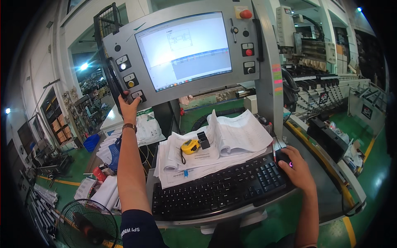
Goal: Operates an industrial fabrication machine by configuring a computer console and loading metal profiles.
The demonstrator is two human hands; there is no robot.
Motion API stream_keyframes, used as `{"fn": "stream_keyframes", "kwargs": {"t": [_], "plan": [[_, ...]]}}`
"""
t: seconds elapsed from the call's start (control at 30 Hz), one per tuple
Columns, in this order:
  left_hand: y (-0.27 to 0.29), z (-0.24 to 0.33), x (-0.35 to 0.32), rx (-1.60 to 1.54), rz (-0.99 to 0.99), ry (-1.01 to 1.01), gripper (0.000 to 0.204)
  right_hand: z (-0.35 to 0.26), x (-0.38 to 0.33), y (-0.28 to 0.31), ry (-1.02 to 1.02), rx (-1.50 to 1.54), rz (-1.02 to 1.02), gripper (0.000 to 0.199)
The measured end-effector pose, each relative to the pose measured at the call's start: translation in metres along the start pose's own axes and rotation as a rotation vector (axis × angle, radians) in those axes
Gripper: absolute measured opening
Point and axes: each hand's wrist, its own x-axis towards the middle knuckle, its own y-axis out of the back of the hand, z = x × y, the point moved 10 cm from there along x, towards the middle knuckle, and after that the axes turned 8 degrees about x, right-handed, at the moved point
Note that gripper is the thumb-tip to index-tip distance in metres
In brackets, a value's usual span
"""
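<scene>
My left hand [129,106] reaches up to the lower left corner of a grey machine control panel [186,89]. Its thumb lies against the lowest push button [137,96], and its fingers close round the panel's edge by a black handle [112,78]. On the panel's lit screen [186,45] are a line drawing and a table. My right hand [297,168] rests closed over a dark computer mouse [284,156] with a small pink light, mostly hidden under the palm. Just left of it lies a black keyboard [219,186].
Behind the keyboard, a yellow tape measure [190,146] and a small black block [203,139] sit on curled paper sheets [244,132]. A pen [273,149] lies near the mouse. A black fan [89,223] stands lower left; a large machine [318,87] fills the right.
</scene>
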Motion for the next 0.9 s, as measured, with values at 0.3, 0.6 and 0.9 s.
{"fn": "stream_keyframes", "kwargs": {"t": [0.3,0.6,0.9], "plan": [[-0.001,0.001,-0.002,-0.005,0.01,0.013,0.057,0.001,0.0,0.0,-0.024,0.02,0.013,0.049],[-0.002,0.001,-0.001,-0.012,0.006,0.0,0.054,0.0,-0.003,0.007,0.003,0.054,0.068,0.05],[-0.002,-0.005,0.0,0.006,-0.01,0.023,0.06,-0.003,-0.004,0.008,-0.006,0.082,0.064,0.05]]}}
